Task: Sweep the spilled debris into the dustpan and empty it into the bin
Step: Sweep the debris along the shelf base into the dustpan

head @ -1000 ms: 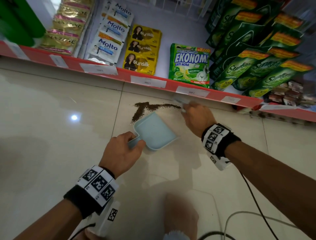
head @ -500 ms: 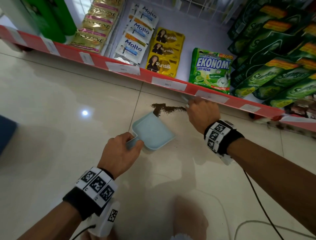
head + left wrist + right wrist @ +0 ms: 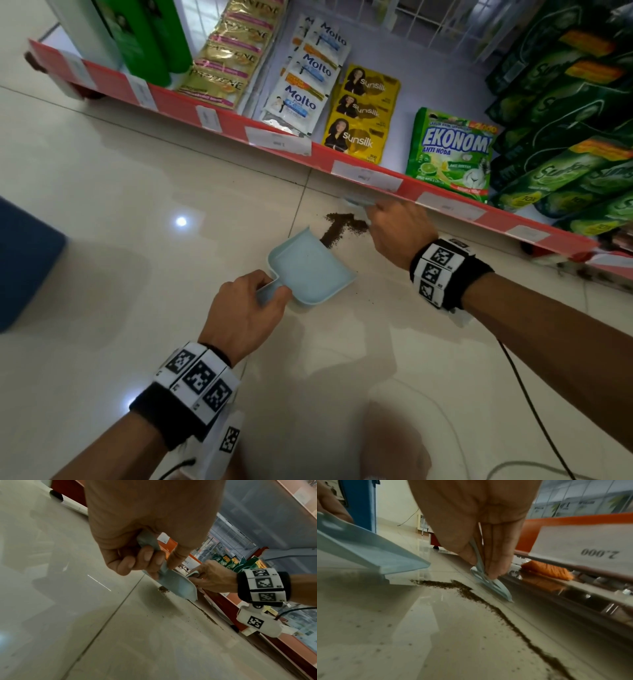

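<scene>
Since a second ago the debris (image 3: 337, 229) has drawn in from a longer streak to a short dark T against the dustpan (image 3: 310, 270) lip. At far left I see a blue bin (image 3: 27, 263). My left hand (image 3: 241, 317) has its fingers (image 3: 147, 557) curled round the dustpan handle, the pan tilted on the floor (image 3: 137, 205). My right hand (image 3: 397, 229) pinches a pale blue brush (image 3: 489, 582) beside the red shelf (image 3: 219, 118) edge.
</scene>
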{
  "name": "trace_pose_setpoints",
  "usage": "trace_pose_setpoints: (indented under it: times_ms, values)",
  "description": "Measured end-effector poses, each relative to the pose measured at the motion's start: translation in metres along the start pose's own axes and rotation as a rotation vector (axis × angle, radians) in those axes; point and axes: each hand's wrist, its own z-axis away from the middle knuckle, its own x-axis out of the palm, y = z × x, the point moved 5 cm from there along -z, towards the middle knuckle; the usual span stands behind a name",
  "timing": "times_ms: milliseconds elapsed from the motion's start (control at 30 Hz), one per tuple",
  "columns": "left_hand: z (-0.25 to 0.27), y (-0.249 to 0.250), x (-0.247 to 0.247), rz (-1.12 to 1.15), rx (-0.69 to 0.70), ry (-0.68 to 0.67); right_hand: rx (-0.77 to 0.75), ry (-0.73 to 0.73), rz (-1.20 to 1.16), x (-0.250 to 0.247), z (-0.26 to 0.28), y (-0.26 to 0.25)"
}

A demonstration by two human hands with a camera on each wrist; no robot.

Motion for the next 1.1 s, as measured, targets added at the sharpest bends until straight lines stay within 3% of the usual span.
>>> trace_pose_setpoints:
  times_ms: [133,267,400,567,767,900,1100]
  values:
    - [0.0,-0.01,-0.008,-0.011,-0.017,0.037,-0.086,0.089,-0.146,-0.018,-0.002,-0.016]
    - [0.001,-0.019,-0.009,-0.033,-0.032,0.058,-0.141,0.16,-0.082,-0.035,-0.036,-0.043]
    - [0.002,-0.02,-0.011,-0.044,-0.019,0.065,-0.129,0.068,-0.026,-0.036,-0.063,-0.065]
    - [0.005,-0.028,-0.022,-0.007,-0.02,0.097,-0.134,-0.028,-0.024,-0.037,-0.045,-0.052]
    - [0.009,-0.033,-0.025,-0.001,-0.046,0.1,-0.232,0.144,-0.061,-0.068,-0.068,-0.078]
    - [0.01,-0.03,-0.025,-0.012,-0.037,0.114,-0.288,0.1,0.001,-0.063,-0.096,-0.111]
    - [0.019,-0.035,-0.038,0.013,-0.057,0.134,-0.212,-0.024,-0.09,-0.055,-0.078,-0.068]
